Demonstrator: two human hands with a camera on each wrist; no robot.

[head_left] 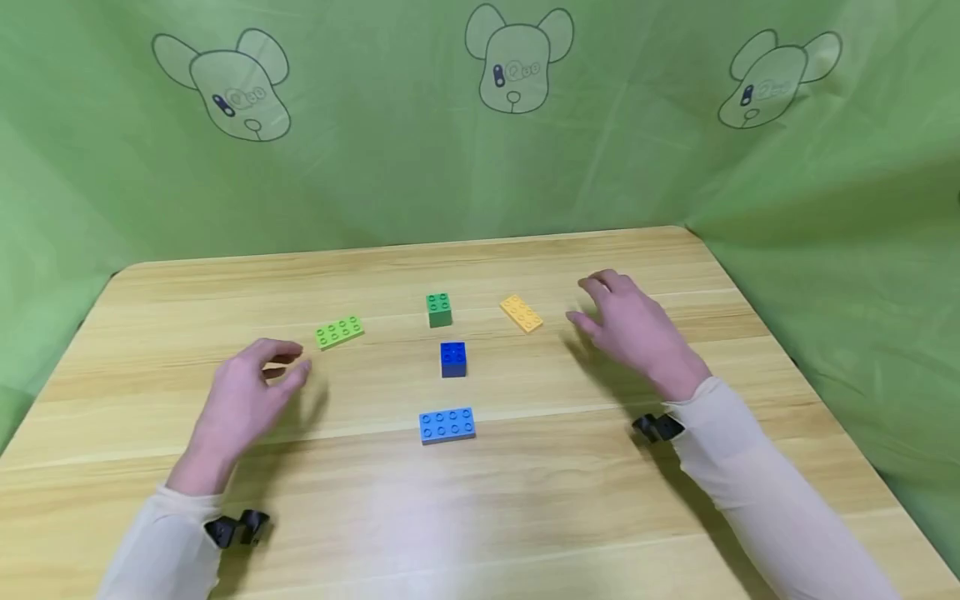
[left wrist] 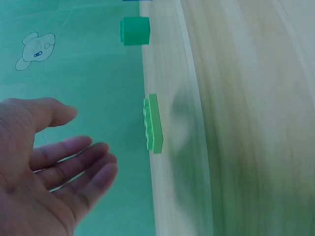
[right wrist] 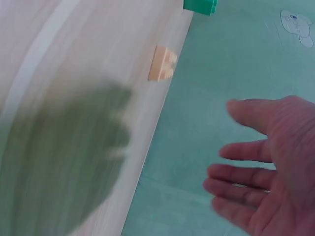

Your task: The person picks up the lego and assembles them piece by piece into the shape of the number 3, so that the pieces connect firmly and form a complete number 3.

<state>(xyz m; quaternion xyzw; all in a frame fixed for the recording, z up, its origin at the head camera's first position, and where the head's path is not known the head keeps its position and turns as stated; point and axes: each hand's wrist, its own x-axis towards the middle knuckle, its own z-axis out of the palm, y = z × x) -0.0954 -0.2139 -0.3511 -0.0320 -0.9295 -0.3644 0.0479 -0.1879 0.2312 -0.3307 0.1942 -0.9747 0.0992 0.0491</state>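
Note:
In the head view my left hand hovers over the left of the table, its loosely bent fingers holding nothing. A flat lime-green building brick lies just beyond its fingertips. My right hand, also holding nothing, hangs above the table with thumb and fingers apart. Nearest to it is a flat yellow-orange brick. Between the hands are a square green brick, a square dark blue brick and, closest to me, a longer light blue brick. The wrist views show both palms apart from any brick.
The bricks lie apart from each other on a wooden table. Behind its far edge and along its sides hangs a green curtain printed with outlined animal heads. Small black devices sit at both wrists.

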